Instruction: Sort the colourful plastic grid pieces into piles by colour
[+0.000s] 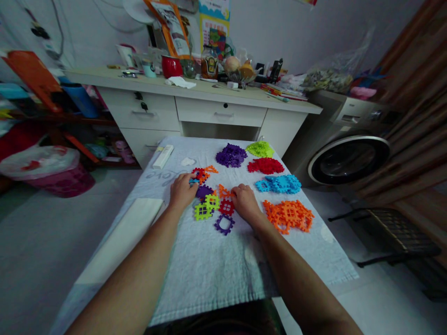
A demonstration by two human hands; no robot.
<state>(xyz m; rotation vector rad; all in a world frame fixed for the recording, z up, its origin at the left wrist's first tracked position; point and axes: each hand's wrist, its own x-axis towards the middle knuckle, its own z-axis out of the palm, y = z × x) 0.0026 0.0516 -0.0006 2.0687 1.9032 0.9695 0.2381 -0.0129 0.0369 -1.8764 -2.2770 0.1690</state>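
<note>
Square plastic interlocking tiles with toothed edges lie in a mixed heap on the cloth-covered table [206, 260]. My left hand [182, 190] is at the heap's left side, its fingers bent over the edge by red and blue tiles; whatever they grip is hidden. My right hand [245, 201] has curled fingers at an orange tile [223, 190], close to a red window tile [226, 207]. Between the hands are a dark purple tile [204, 191] and lime green window tiles [203, 211]. Nearer to me lies a purple frame tile [224, 224].
Sorted piles line the right: purple [231, 155], lime green [260, 149], red [265, 165], blue [279, 184] and orange [289, 215]. A white box [163, 157] sits at the far left. Behind stand a cluttered white desk [220, 109] and a washing machine [344, 139].
</note>
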